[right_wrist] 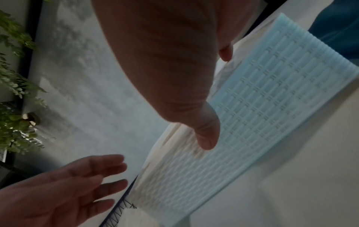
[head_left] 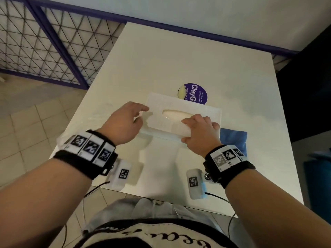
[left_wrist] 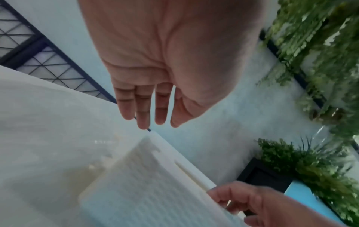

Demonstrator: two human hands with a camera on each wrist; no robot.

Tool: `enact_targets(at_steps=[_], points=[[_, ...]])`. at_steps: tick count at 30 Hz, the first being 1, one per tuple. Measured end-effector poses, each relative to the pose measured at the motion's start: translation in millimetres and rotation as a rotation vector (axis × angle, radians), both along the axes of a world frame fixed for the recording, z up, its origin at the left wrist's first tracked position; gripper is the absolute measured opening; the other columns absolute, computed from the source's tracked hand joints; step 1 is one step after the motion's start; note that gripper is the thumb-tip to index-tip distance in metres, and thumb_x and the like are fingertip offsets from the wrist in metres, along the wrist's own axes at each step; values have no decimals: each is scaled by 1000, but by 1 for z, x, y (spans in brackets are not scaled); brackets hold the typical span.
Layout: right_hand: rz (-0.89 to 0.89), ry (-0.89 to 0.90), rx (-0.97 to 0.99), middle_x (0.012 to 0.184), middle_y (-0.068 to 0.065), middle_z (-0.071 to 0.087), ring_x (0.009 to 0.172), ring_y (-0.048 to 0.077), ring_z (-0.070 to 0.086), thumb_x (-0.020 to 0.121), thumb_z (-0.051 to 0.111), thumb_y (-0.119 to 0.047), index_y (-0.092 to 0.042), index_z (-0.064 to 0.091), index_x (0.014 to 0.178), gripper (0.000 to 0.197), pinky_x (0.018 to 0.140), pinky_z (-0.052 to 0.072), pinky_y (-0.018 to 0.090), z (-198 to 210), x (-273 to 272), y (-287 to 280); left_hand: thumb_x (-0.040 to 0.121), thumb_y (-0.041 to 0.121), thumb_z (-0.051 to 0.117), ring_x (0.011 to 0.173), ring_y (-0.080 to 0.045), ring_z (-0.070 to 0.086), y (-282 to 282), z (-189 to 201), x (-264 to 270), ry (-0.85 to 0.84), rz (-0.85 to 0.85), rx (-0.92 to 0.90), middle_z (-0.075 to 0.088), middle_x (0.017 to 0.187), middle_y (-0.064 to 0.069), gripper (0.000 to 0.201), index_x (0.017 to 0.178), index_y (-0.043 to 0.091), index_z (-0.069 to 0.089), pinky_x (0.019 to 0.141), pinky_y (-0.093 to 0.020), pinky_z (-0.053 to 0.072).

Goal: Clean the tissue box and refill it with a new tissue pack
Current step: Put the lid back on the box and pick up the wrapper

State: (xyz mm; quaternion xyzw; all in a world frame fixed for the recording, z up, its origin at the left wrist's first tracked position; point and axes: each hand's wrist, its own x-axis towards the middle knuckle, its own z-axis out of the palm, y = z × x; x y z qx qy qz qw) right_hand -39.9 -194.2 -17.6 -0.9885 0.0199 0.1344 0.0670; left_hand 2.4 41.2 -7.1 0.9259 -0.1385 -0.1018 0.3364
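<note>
A white tissue box (head_left: 180, 120) with a woven-pattern surface and an oval slot on top is at the middle of the white table (head_left: 161, 59). My right hand (head_left: 197, 130) grips its near right part, with the fingers over the top and the thumb (right_wrist: 207, 136) pressed on the patterned side. My left hand (head_left: 141, 115) hovers at the box's left end with its fingers (left_wrist: 143, 110) straight and slightly spread, holding nothing. In the left wrist view the tissue box (left_wrist: 147, 192) lies below the fingers, held by my right hand (left_wrist: 250, 204). No tissue shows in the slot.
A blue cloth (head_left: 234, 138) lies on the table just right of the box. A round purple sticker (head_left: 197, 93) sits behind it. A clear plastic wrapper (head_left: 96, 120) lies to the left. A purple metal grid fence (head_left: 53, 47) stands beyond the table's left side.
</note>
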Motion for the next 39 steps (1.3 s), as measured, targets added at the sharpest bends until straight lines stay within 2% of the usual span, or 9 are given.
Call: enact_targets(at_steps=[5, 8, 11, 14, 19, 21, 25, 35, 39], points=[[-106, -29, 150, 137, -5, 40, 127, 21, 36, 85, 59, -48, -35, 39, 139, 59, 109, 27, 46, 12, 2, -17, 98, 24, 43, 131, -24, 44, -23, -16, 15, -14, -77, 231, 34, 152, -4, 43, 141, 17, 45, 108, -34, 35], [-232, 12, 114, 149, -4, 30, 132, 26, 32, 91, 54, -42, -31, 30, 145, 61, 110, 30, 48, 16, 4, -39, 99, 31, 41, 135, -30, 38, -32, -19, 21, 21, -146, 375, 20, 159, -2, 51, 148, 19, 33, 109, -44, 35], [-298, 111, 170, 157, -3, 14, 137, 28, 31, 94, 52, -34, -22, 21, 150, 65, 112, 31, 41, 15, 6, -53, 100, 31, 41, 138, -27, 35, -40, -17, 27, 58, -142, 348, 13, 161, -1, 52, 149, 16, 30, 111, -38, 33], [-297, 95, 252, 157, 2, 14, 139, 19, 32, 95, 54, -27, -13, 22, 150, 66, 112, 25, 26, 15, 10, -56, 100, 28, 43, 140, -23, 34, -44, -16, 31, 50, -117, 307, 15, 160, -2, 51, 148, 12, 34, 110, -32, 29], [-335, 46, 290, 155, 1, 19, 136, 16, 37, 94, 55, -24, -10, 28, 148, 62, 111, 25, 22, 14, 11, -58, 99, 21, 46, 138, -24, 36, -44, -18, 33, -1, -61, 243, 24, 157, -6, 44, 141, 10, 45, 109, -30, 29], [-346, 16, 302, 155, 0, 20, 135, 16, 38, 94, 55, -24, -11, 31, 147, 60, 111, 26, 23, 13, 12, -59, 98, 19, 47, 138, -24, 36, -45, -17, 33, -22, -47, 240, 27, 157, -7, 43, 140, 9, 46, 110, -30, 28], [-353, -20, 305, 154, -1, 22, 135, 24, 39, 93, 56, -24, -13, 35, 145, 58, 113, 32, 33, 9, 14, -59, 97, 17, 48, 138, -24, 37, -47, -18, 33, -35, -29, 245, 29, 156, -6, 43, 140, 10, 47, 110, -32, 29], [-378, -28, 315, 156, 0, 16, 135, 29, 37, 93, 56, -25, -19, 33, 146, 57, 112, 34, 38, 5, 12, -57, 96, 12, 47, 132, -25, 45, -51, -16, 29, -61, 5, 210, 38, 151, -5, 37, 131, 12, 57, 108, -34, 35], [-436, -41, 362, 156, 8, 15, 128, 23, 47, 94, 56, -23, -24, 32, 146, 57, 108, 34, 28, 5, 7, -56, 95, 9, 48, 127, -25, 49, -48, -20, 24, -44, 99, 168, 33, 153, -8, 36, 129, 15, 59, 103, -27, 34]])
